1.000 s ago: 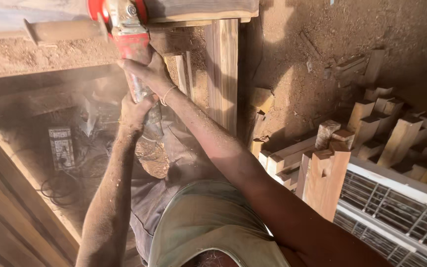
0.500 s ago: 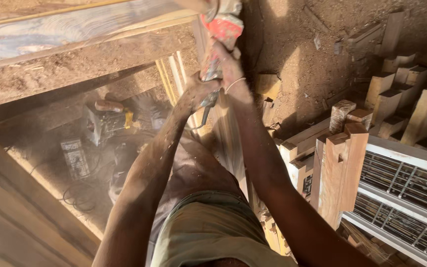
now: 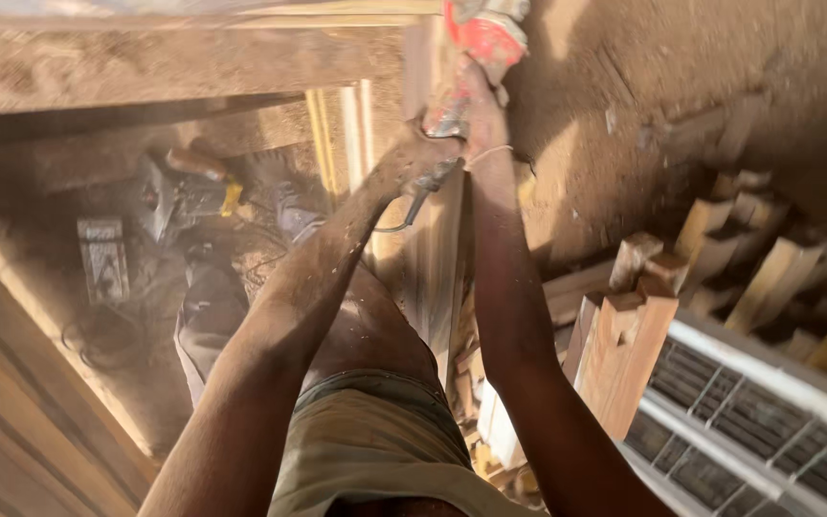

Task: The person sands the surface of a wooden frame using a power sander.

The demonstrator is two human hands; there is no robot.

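Both hands grip the red power grinder (image 3: 476,57) at the far top of the view: the right hand (image 3: 483,120) clenched round its body, the left hand (image 3: 413,158) closed on the rear grip just below. Its head meets the upright timber post (image 3: 437,258). Dust hangs about, so sanding looks under way; how much remains I cannot tell. Cut blocks (image 3: 624,335) stand right; a dusty tool (image 3: 179,196) lies left on the floor.

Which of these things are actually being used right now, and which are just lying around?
In use: red power grinder, gripped by left hand and right hand; long wooden plank.

Lying about: notched wooden posts, white metal grille, tool on the floor, cables.
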